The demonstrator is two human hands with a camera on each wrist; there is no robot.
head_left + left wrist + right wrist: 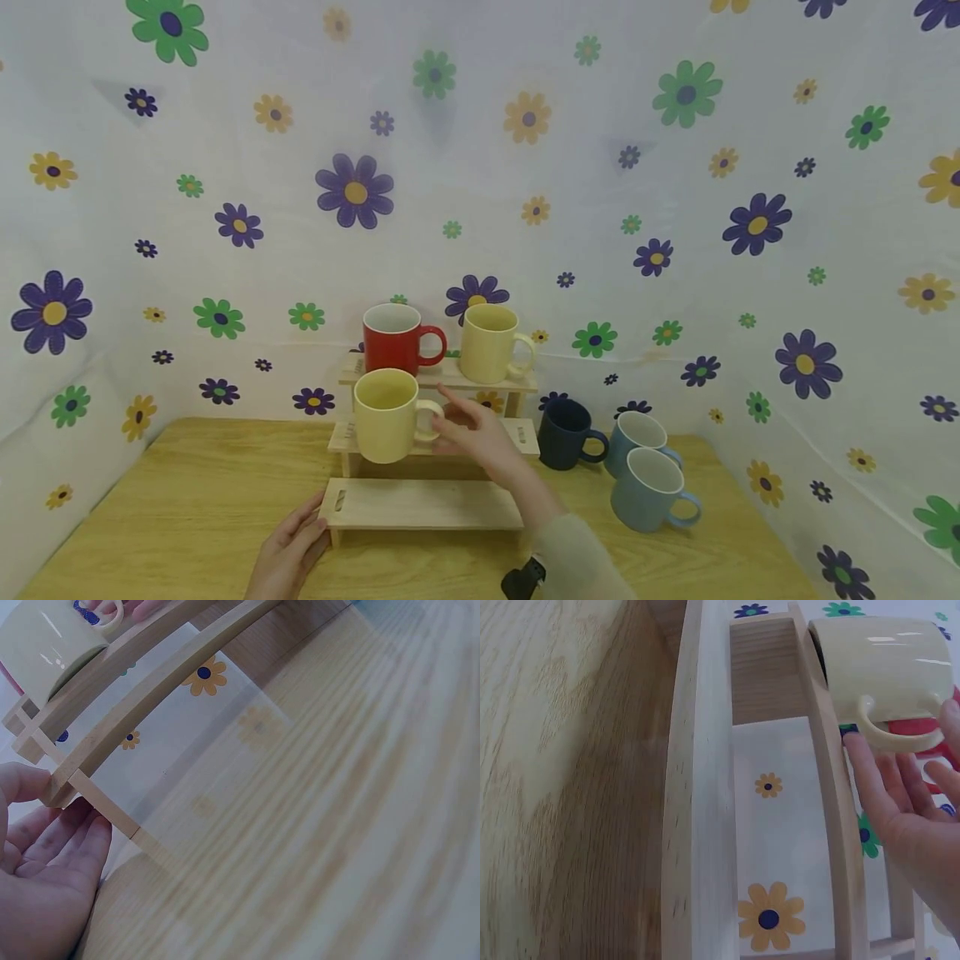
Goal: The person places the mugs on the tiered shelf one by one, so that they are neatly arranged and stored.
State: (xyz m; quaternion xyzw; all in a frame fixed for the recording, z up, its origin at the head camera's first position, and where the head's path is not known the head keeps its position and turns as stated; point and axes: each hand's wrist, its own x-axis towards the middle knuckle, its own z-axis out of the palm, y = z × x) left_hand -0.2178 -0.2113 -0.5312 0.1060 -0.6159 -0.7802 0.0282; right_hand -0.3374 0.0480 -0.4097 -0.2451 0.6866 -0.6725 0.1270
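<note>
A three-step wooden display stand (pixel 427 504) stands on the table. My left hand (pixel 288 546) grips the left end of its lowest step, thumb on the edge and fingers by the leg (pixel 105 802). A pale yellow mug (pixel 384 421) stands upright at the left of the middle step, handle to the right. Beside that handle is my right hand (pixel 476 433); in the right wrist view its fingers (pixel 874 776) are loosely extended and not wrapped round the handle (pixel 900 741). On the top step stand a red mug (pixel 392 346) and another pale yellow mug (pixel 487 346).
To the right of the stand, a dark navy mug (pixel 564 437) and two light blue mugs, one at the back (pixel 626 433) and one in front (pixel 647 500), stand on the wooden table (pixel 187 500). A flower-print cloth (pixel 480 167) hangs behind and at both sides.
</note>
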